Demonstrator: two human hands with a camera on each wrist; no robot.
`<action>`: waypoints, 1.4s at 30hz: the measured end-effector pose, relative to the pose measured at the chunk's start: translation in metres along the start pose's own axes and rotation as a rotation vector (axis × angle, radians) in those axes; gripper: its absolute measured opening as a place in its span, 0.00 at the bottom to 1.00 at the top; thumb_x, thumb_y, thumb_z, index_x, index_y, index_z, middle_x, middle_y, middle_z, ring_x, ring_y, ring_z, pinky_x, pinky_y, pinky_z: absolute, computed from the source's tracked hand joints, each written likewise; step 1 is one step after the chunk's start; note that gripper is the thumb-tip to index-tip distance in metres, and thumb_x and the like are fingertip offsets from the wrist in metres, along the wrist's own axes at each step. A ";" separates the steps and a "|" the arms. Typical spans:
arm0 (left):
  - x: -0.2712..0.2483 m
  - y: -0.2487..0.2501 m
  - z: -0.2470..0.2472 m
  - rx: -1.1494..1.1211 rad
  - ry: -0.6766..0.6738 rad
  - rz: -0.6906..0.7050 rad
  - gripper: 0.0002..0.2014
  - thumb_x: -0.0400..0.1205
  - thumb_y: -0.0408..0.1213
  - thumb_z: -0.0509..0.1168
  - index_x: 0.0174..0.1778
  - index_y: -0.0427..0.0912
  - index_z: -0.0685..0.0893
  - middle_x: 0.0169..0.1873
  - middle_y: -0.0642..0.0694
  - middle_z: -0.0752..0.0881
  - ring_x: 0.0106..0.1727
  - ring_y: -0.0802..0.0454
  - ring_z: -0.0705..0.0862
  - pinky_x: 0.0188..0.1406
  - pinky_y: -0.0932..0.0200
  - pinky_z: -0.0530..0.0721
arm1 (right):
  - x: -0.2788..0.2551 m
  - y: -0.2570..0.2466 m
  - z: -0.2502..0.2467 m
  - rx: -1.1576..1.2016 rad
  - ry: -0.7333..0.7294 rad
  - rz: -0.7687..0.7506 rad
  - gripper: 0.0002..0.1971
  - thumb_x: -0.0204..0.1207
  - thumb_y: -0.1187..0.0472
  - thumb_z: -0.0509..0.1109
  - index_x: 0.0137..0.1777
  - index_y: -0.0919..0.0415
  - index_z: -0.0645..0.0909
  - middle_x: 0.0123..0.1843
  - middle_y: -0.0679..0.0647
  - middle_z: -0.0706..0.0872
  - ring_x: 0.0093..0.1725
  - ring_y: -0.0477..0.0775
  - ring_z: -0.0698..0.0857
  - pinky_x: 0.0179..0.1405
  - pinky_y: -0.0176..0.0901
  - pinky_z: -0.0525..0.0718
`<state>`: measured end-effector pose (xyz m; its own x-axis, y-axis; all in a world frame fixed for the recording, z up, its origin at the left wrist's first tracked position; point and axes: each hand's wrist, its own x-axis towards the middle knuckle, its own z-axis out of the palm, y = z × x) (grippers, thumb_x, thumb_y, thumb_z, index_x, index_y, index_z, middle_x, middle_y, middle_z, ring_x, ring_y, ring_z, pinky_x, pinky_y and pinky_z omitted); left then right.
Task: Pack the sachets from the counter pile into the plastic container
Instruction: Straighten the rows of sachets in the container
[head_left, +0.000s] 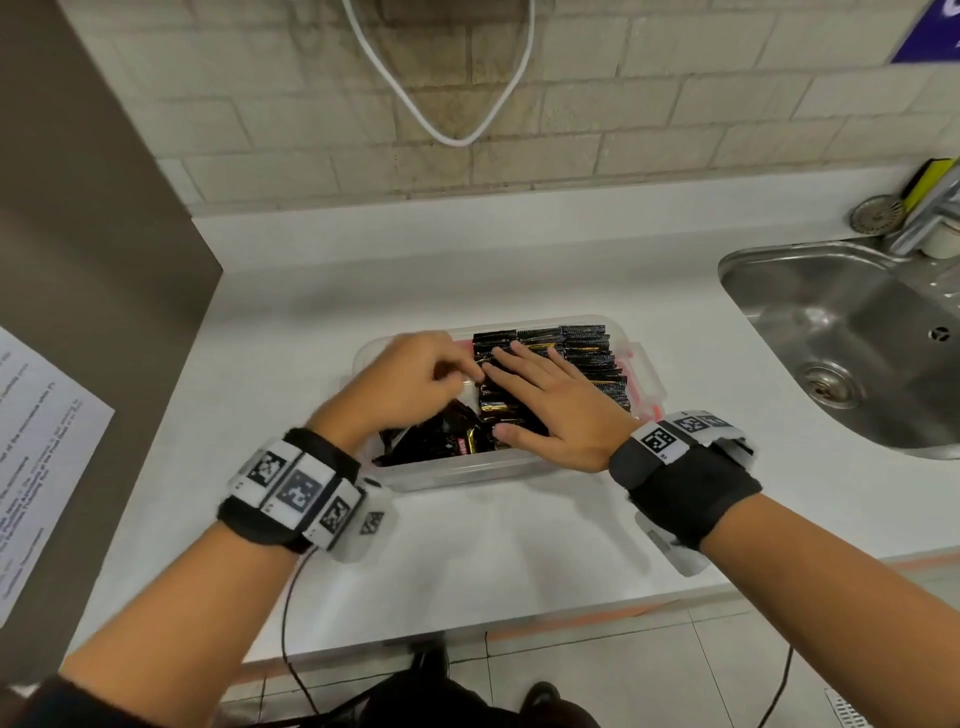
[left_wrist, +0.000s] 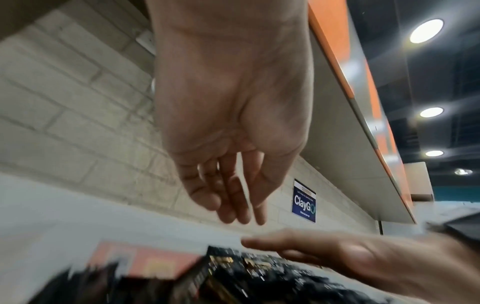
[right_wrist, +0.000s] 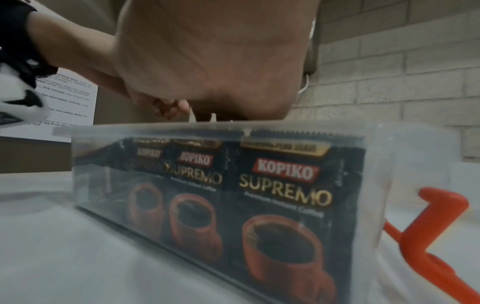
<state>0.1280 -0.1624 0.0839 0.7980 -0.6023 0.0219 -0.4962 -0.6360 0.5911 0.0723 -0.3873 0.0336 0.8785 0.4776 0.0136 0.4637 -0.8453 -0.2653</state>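
A clear plastic container (head_left: 467, 467) with red latches (head_left: 652, 410) stands on the white counter. Black Kopiko sachets (head_left: 587, 353) stand upright in rows in its right part; a few loose sachets (head_left: 441, 441) lie in its left front corner. My right hand (head_left: 519, 389) lies flat, fingers spread, pressing on the tops of the upright sachets. My left hand (head_left: 467, 371) hovers over the container's left side with fingers loosely curled; in the left wrist view the left hand (left_wrist: 233, 205) holds nothing. The right wrist view shows the sachets (right_wrist: 283, 185) through the container wall (right_wrist: 415, 164).
A steel sink (head_left: 857, 338) is set into the counter at the right, with a strainer (head_left: 878, 213) and a sponge (head_left: 930, 176) behind it. A white cable (head_left: 457, 135) hangs on the tiled wall. A printed sheet (head_left: 36, 457) is stuck on the brown panel at left.
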 end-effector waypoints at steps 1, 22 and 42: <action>0.005 -0.003 -0.011 0.073 -0.024 -0.018 0.14 0.84 0.32 0.65 0.59 0.51 0.91 0.48 0.59 0.85 0.53 0.57 0.84 0.59 0.60 0.80 | 0.002 -0.002 0.001 0.008 0.013 0.002 0.40 0.82 0.31 0.49 0.89 0.49 0.51 0.90 0.49 0.49 0.89 0.50 0.42 0.88 0.60 0.41; 0.071 -0.022 0.020 0.750 -0.568 -0.068 0.19 0.90 0.50 0.49 0.58 0.45 0.82 0.66 0.45 0.78 0.58 0.49 0.65 0.64 0.49 0.65 | 0.012 -0.001 0.017 -0.086 -0.048 0.060 0.50 0.74 0.21 0.40 0.89 0.53 0.46 0.90 0.51 0.45 0.89 0.49 0.39 0.87 0.59 0.41; 0.053 -0.024 0.011 0.519 -0.728 -0.148 0.22 0.90 0.52 0.48 0.38 0.51 0.81 0.50 0.47 0.83 0.55 0.48 0.75 0.71 0.46 0.69 | 0.011 -0.002 0.014 -0.078 -0.068 0.075 0.51 0.72 0.21 0.40 0.90 0.52 0.46 0.90 0.49 0.45 0.89 0.48 0.40 0.87 0.58 0.40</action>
<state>0.1782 -0.1844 0.0622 0.5391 -0.5415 -0.6451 -0.6385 -0.7622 0.1062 0.0796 -0.3764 0.0206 0.9025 0.4252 -0.0695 0.4067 -0.8941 -0.1877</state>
